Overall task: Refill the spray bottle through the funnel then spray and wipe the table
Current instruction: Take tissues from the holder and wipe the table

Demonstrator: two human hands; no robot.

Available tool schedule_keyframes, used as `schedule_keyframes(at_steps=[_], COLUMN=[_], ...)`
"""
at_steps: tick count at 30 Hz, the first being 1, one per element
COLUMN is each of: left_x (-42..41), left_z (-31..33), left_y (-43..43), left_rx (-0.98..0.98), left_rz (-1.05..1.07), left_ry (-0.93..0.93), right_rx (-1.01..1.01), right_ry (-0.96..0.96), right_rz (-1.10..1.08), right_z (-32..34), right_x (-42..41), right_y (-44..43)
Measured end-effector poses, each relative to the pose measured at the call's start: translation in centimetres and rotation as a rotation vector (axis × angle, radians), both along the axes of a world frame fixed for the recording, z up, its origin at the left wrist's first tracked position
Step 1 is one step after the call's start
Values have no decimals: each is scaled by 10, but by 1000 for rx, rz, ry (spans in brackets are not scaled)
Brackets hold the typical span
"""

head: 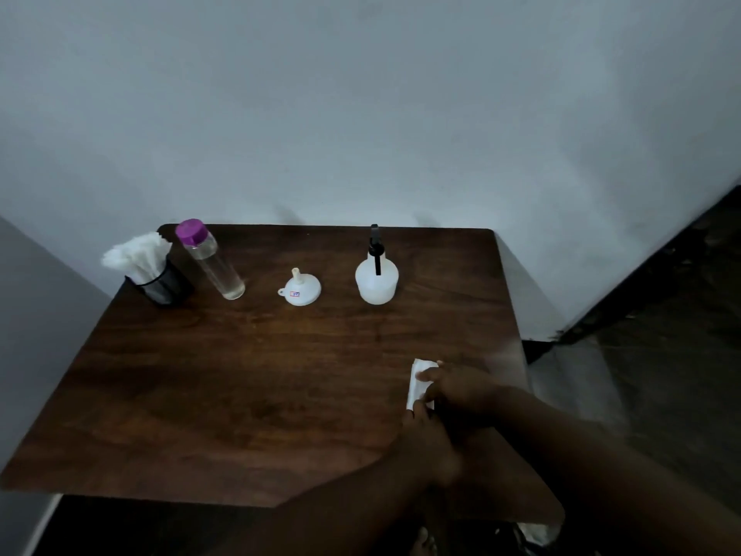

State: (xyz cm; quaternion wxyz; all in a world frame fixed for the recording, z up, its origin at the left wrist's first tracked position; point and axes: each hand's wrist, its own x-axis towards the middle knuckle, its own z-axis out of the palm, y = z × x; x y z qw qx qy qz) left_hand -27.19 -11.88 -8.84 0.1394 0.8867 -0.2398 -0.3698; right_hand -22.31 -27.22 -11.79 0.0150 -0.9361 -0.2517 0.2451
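Funnel (300, 290) left of spray bottle (376, 280)

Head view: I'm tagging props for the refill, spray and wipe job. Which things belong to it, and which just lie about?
Job: spray bottle, funnel, purple-capped clear bottle, white tissue, table.
Lying about: black holder of spare tissues, untouched.

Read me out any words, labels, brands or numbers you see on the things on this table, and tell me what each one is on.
Sticker on the white funnel: red and blue marks, too small and blurred to read.
Spray bottle: no text visible.
Clear bottle with the purple cap: no text visible.
Black holder of tissues: no text visible.
White tissue near the table's front edge: no print visible.
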Motion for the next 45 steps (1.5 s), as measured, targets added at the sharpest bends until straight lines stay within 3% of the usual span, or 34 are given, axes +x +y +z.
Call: schedule_keyframes(at_steps=[4, 10, 14, 18, 21, 23, 25, 27, 39, 45], left_x=[-4, -11, -15, -18, -24, -31, -33, -37, -84, -115], left_z=[-2, 0, 1, -8, -52, -62, -43, -18, -16, -14], left_y=[-15, -20, -16, -12, -12, -8, 1, 8, -20, -73], left_rx=[-51, -149, -301, -278, -355, -362, -396, -455, -487, -435], left_rz=[111, 199, 238, 279, 463, 528, 547, 575, 401, 204], left_ry=[125, 178, 196, 228, 356, 488, 599, 676, 744, 807], right_rx=[-9, 66, 277, 265, 446, 558, 690, 803, 1372, 1417], right_ry=[27, -81, -151, -145, -228, -219, -164, -186, -515, -668], right_rz=[-128, -231, -476, -609, -878, -1171, -1507, -1672, -2118, -2302], right_z=[1, 2, -7, -10, -11, -13, -16, -18, -6, -16], right_x=[-16, -52, -77, -103, -132, -147, -155, -163, -235, -273], right_y=[-15, -25, -22, -8, 16, 34, 47, 62, 81, 39])
